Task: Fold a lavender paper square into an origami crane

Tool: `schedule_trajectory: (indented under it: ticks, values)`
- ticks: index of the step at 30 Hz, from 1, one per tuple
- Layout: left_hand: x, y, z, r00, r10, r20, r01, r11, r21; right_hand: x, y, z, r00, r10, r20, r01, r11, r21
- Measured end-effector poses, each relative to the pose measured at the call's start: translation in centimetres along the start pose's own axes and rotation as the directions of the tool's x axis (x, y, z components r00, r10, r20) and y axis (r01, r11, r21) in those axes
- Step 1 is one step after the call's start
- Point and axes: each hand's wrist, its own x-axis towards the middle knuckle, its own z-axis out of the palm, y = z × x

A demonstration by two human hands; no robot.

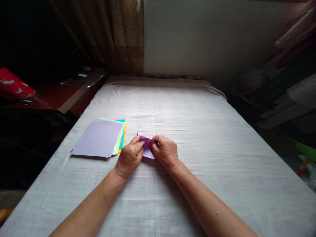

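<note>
Left hand (129, 158) and right hand (165, 151) pinch purple paper (148, 153), hiding its folds.

Purple folded paper (147, 148), lilac-topped stack of green, teal and yellow sheets (100, 137), white bedsheet (197, 138).

Left hand (129, 157) and right hand (165, 150) half hide the purple paper (147, 153)

Left hand (129, 157): your fingers curled, thumb and fingertips pinched shut, knuckles up.
Right hand (165, 150): pinched likewise, just beside your left.
Forearms: bare, angling inward to meet.
</note>
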Motion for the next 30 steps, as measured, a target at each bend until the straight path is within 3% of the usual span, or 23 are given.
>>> schedule_trajectory:
  ticks: [8, 15, 20, 25, 30]
  values:
    - [0.6, -0.1, -0.1, 0.983, -0.180, 0.020, 0.181, 0.982, -0.048, -0.6, 0.6, 0.9, 0.974, -0.187, -0.131, 0.205, 0.969, 0.139]
    - [0.7, -0.6, -0.3, 0.938, -0.344, 0.049, 0.345, 0.907, -0.241, -0.9, 1.2, 1.0, 0.937, -0.324, -0.132, 0.338, 0.936, 0.099]
    - [0.5, -0.5, -0.2, 0.915, -0.399, 0.058, 0.380, 0.806, -0.455, -1.0, 0.9, 0.6, 0.915, -0.387, -0.111, 0.396, 0.916, 0.065]
    - [0.8, -0.1, -0.1, 0.880, -0.473, 0.037, 0.426, 0.754, -0.501, -1.1, 0.7, 0.7, 0.928, -0.360, -0.101, 0.370, 0.922, 0.115]
    - [1.0, -0.1, 0.4, 0.881, -0.473, -0.006, 0.419, 0.784, -0.458, -0.6, 1.1, 0.7, 0.971, -0.206, -0.121, 0.233, 0.933, 0.275]
